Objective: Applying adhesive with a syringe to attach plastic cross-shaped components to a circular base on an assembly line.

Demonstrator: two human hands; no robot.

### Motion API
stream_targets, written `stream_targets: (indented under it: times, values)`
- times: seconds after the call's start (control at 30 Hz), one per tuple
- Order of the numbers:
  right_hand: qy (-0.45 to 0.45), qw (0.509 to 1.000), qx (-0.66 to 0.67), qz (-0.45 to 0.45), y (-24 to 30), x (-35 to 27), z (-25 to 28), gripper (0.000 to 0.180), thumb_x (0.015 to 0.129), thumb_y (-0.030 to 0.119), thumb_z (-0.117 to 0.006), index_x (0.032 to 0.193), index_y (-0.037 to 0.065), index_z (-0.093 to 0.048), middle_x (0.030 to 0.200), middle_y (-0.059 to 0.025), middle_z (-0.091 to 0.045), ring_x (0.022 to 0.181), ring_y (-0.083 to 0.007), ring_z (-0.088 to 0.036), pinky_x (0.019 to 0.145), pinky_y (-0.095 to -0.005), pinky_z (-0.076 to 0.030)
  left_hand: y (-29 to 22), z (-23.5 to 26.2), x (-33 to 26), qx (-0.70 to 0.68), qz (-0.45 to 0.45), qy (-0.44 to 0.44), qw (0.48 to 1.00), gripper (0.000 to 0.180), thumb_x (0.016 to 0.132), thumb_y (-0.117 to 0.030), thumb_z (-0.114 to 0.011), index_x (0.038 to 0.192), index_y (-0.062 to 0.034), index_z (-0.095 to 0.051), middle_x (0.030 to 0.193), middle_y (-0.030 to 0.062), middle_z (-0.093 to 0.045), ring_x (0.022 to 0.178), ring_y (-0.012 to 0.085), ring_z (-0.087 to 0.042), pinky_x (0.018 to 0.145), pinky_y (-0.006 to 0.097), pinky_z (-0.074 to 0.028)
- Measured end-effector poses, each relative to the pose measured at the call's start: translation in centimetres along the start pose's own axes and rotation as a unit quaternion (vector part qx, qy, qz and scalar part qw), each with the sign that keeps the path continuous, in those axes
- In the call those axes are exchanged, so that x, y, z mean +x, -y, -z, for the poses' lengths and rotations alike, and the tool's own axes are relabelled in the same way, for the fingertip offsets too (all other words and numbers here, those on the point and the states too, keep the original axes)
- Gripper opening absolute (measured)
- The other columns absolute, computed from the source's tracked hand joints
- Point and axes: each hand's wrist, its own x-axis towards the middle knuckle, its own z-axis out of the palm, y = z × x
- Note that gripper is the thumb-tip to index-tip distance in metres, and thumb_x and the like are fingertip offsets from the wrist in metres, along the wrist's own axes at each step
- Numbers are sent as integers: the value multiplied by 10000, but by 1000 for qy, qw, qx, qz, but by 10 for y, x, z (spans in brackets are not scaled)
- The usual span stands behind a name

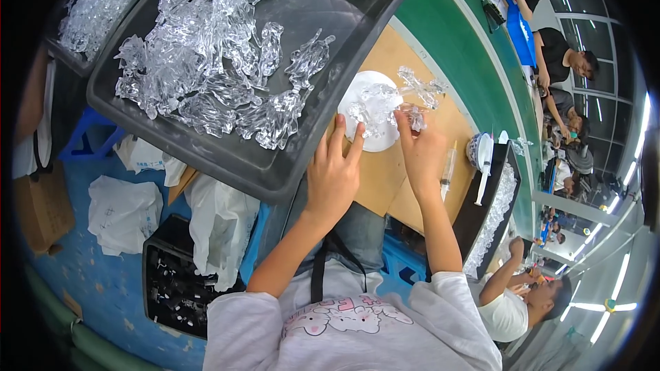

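My right hand (423,158) has its fingers closed around a small clear plastic piece (415,119) at the right side of a white round plate (381,143). Fingers apart, my left hand (333,182) reaches to the plate's left edge, beside the black tray; its fingertips are close to clear plastic pieces (371,113) lying on the plate. Whether they touch these I cannot tell. Another clear, branching plastic piece (423,87) lies just beyond my right fingers. Under the plate is brown cardboard (392,175).
A large black tray (275,182) heaped with clear plastic pieces (206,48) stands at the left. On the right are a syringe (449,168), a patterned bowl (474,145) and a long tray of clear pieces (496,216). White bags (124,213) and a black crate (175,282) occupy the floor. Other people sit nearby.
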Motion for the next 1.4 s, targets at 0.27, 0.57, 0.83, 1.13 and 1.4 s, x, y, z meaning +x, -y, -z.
stream_targets:
  times: [0.27, 0.57, 0.83, 1.13, 1.4]
  values:
    - [-48, 998, 5, -34, -32, -1, -14, 259, 827, 226, -649, 986, 24, -623, 823, -141, -667, 691, -253, -651, 609, -318, -497, -11, -9, 3, 64, -52, 6, 997, 453, 770, -49, -571, 1221, -82, -552, 1266, 203, -469, 1206, 411, -385, 988, 537, -315]
    - [-232, 959, -67, -146, -173, -81, 203, 172, 833, 131, -604, 989, 86, -661, 805, -92, -672, 696, -160, -636, 635, -278, -480, -29, -18, -22, 103, -85, 25, 991, 383, 810, -47, -560, 1188, -101, -587, 1278, 143, -482, 1198, 404, -379, 997, 510, -293]
    - [-51, 964, -112, -238, -351, -95, 155, 316, 721, 302, -718, 957, 100, -663, 815, -119, -659, 766, -273, -633, 698, -367, -494, -39, -22, -24, 162, -104, 40, 981, 357, 842, -69, -543, 1192, -114, -595, 1291, 132, -499, 1220, 392, -373, 1006, 485, -285]
    - [-135, 966, -42, -215, -278, -118, 198, 306, 766, 245, -701, 1008, 68, -641, 853, -85, -654, 756, -203, -633, 648, -306, -488, -53, 7, -31, 46, -68, 74, 994, 306, 827, -29, -551, 1123, -62, -620, 1192, 98, -566, 1246, 363, -381, 1013, 452, -300]
    - [35, 941, 308, -136, -107, -84, 164, 254, 807, 45, -647, 1056, 15, -612, 873, -51, -651, 782, -84, -623, 705, -207, -492, -74, 22, -17, -86, -44, 64, 993, 277, 814, -15, -565, 1080, -49, -633, 1132, 97, -599, 1205, 329, -443, 987, 417, -350]
